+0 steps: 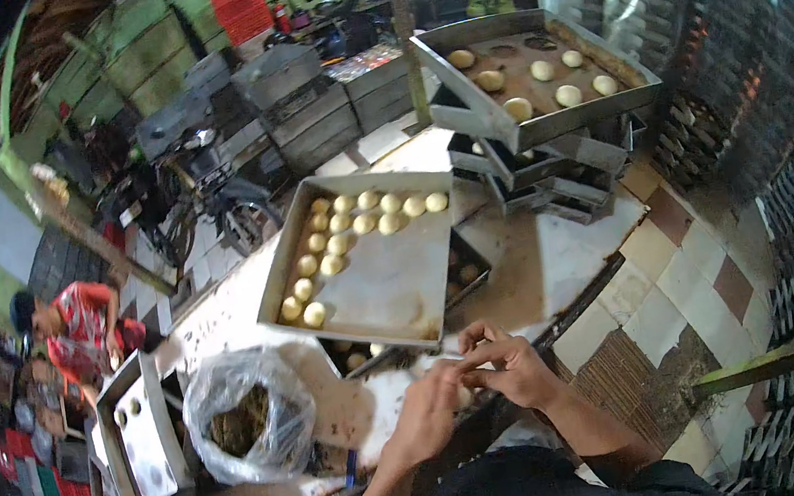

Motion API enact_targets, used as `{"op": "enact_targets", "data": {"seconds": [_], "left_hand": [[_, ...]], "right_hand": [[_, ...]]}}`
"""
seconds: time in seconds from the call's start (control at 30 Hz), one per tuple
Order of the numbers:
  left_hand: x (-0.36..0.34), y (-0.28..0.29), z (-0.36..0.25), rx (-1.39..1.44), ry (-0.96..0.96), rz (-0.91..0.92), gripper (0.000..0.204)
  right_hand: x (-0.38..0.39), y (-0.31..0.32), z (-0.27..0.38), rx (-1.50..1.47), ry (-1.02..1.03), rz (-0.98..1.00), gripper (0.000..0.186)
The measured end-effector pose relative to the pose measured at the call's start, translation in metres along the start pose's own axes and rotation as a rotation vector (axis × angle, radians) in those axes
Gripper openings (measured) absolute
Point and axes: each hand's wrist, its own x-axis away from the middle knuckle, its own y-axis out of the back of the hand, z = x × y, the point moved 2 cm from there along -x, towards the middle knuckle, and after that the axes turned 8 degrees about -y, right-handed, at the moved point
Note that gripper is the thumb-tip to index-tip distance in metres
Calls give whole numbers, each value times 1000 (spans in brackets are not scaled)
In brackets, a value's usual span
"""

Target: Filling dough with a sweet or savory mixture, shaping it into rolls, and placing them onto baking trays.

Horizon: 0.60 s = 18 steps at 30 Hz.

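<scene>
My left hand (429, 411) and my right hand (516, 370) meet over the table's near edge, fingers bent and closed together. Between them shows part of a small pale dough ball (465, 396), mostly hidden by the fingers. Just beyond the hands lies a square metal tray (377, 286) holding several round dough balls (337, 245), lined along its far and left sides. Under it, another tray (466, 274) with dough balls peeks out. Left of my hands, a clear plastic bag (286, 398) sits open around a dark brown filling (240, 424).
At the far right, stacked trays (542, 129) stand crookedly, the top one bearing several dough balls. More trays (145, 432) lean at the table's left end. A person in red (86, 324) is beyond them. Behind the table are a motorcycle (236, 209) and a wooden post (406, 36).
</scene>
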Motion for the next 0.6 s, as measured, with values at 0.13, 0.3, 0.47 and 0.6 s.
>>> {"op": "enact_targets", "data": {"seconds": [0.13,0.3,0.47,0.6], "left_hand": [[-86,-25,-16,-296,-333,14,25],[-143,-22,-32,-434,-545,-359,13],[-136,-2,1,-363,-525,-575,18],[-73,12,58,546,-103,-521,69]], "right_hand": [[-33,46,-10,-891,-204,-24,41],[-63,49,30,-1005,-252,-62,49],[-89,8,-8,-803,-304,-246,30],[-90,-23,-55,-846,-373,-38,32]]}}
